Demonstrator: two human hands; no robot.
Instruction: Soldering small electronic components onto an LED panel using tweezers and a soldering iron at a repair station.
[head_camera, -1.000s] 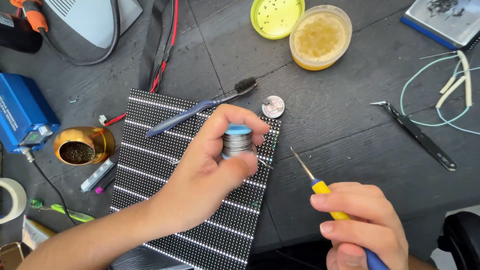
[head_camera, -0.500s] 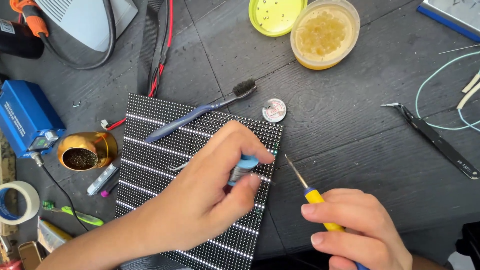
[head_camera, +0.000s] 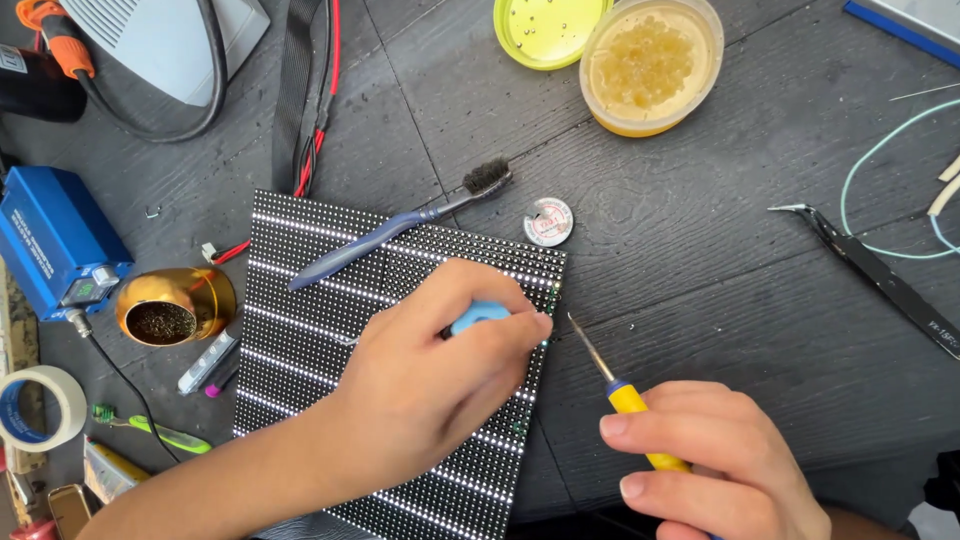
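My left hand (head_camera: 425, 385) rests over the black dotted LED panel (head_camera: 300, 320) and grips a small spool with a blue cap (head_camera: 478, 316); most of the spool is hidden by the fingers. Its fingertips sit at the panel's right edge. My right hand (head_camera: 715, 465) holds a soldering iron with a yellow collar (head_camera: 628, 398). The iron's metal tip (head_camera: 575, 325) points up-left, close to the panel's right edge and my left fingertips. A blue toothbrush (head_camera: 400, 225) lies across the panel's top.
An open jar of amber flux (head_camera: 650, 65) and its yellow-green lid (head_camera: 548, 28) stand at the back. A small round wick reel (head_camera: 548, 221), black tweezers (head_camera: 880, 280), a brass tip cleaner (head_camera: 170, 308), a blue box (head_camera: 55, 245), tape (head_camera: 35, 420) and cables surround the panel.
My left hand tipped the spool from upright to lying low against the panel and slid toward its right edge. The iron's tip has come closer to the panel edge.
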